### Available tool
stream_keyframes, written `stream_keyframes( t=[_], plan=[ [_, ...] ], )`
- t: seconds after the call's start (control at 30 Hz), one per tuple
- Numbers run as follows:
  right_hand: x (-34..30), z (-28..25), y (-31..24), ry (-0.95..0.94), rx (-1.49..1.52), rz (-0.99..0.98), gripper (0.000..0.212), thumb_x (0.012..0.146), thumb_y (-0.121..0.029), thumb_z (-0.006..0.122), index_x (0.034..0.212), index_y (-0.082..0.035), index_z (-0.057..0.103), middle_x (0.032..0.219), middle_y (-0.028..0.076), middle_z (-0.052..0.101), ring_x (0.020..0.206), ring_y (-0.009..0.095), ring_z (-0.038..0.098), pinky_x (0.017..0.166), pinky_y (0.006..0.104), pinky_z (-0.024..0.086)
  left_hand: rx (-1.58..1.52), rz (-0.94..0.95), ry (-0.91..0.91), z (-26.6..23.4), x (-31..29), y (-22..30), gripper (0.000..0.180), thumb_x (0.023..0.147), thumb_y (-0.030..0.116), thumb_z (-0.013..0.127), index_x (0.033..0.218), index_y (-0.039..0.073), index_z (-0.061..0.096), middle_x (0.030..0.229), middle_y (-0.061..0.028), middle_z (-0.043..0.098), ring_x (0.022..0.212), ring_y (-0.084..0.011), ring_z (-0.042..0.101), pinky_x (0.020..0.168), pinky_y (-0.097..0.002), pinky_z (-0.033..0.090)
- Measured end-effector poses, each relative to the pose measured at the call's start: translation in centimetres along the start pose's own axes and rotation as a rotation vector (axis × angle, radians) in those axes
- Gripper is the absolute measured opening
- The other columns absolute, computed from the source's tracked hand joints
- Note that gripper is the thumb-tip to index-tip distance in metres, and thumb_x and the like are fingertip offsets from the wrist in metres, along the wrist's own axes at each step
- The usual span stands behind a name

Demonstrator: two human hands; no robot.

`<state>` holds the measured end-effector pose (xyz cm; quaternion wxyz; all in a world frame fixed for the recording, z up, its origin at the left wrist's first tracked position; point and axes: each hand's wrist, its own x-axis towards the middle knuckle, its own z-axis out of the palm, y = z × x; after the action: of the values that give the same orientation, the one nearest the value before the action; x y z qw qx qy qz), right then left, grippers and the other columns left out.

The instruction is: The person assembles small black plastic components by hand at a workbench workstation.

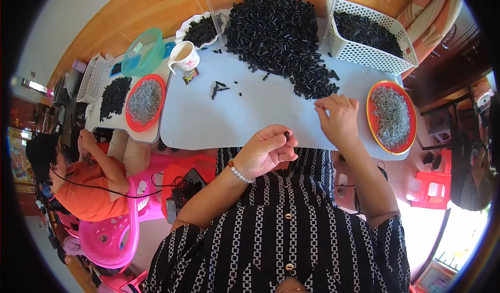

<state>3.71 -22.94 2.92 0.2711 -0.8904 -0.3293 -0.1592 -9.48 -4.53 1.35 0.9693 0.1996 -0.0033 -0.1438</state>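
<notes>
Left hand (266,148), low centre of the frame, thumb and fingertips closed on one small black piece (286,135), held up off the tabletop (208,121) just past its near edge. Over to the right hand (338,117), right of centre, fingers bunched and bent near the lower tip of the heap; whether they meet or pinch anything there, I cannot tell.

Now the danger: that black piece is tiny and sits right at the fingertips, so a loose pinch could drop it into the lap or onto the floor. And the heap of black pieces (273,27), upper centre, spreads loose with no wall in front; a careless sweep of the right hand could scatter its lower tongue. The red plate (413,135) at the right is shallow, and a forearm knock on its rim could spill the load.

Containers, then! That plate carries a mound of small clear-grey bits (390,117). Upper right, a white perforated basket (364,57) holds more black pieces, well below its rim. Upper left of centre, a scalloped white dish (180,34) with dark pieces in it, and just below, a mug (185,59) with a light brown drink. Farther left, a second red plate (139,127) bears greyish bits, below a green basket (149,45).
</notes>
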Motion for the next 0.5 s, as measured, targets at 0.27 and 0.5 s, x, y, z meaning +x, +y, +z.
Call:
stream_keyframes(
  t=[0.27,0.5],
  plan=[
    [3.0,4.6,-0.5,-0.009,-0.271,-0.150,0.008,0.073,-0.018,0.070,0.080,-0.018,0.067,0.080,-0.001,0.054,0.083,0.021,0.051,0.076,0.0377,0.033,0.020,0.011,0.011,-0.4,0.1,0.3,0.021,0.095,0.010,0.054,0.113,0.003,0.061,0.098,-0.0100,0.065,0.080,-0.0164,0.064,0.083,-0.0391,0.056],
    [2.8,4.7,-0.2,-0.006,-0.291,-0.245,0.004,0.073,-0.016,0.065,0.076,-0.018,0.066,0.078,-0.001,0.053,0.081,0.020,0.051,0.077,0.0376,0.032,0.057,0.002,0.100,0.2,0.1,0.5,0.024,0.096,0.011,0.052,0.116,0.000,0.059,0.098,-0.0097,0.065,0.082,-0.0152,0.066,0.085,-0.0380,0.056]
  ],
)
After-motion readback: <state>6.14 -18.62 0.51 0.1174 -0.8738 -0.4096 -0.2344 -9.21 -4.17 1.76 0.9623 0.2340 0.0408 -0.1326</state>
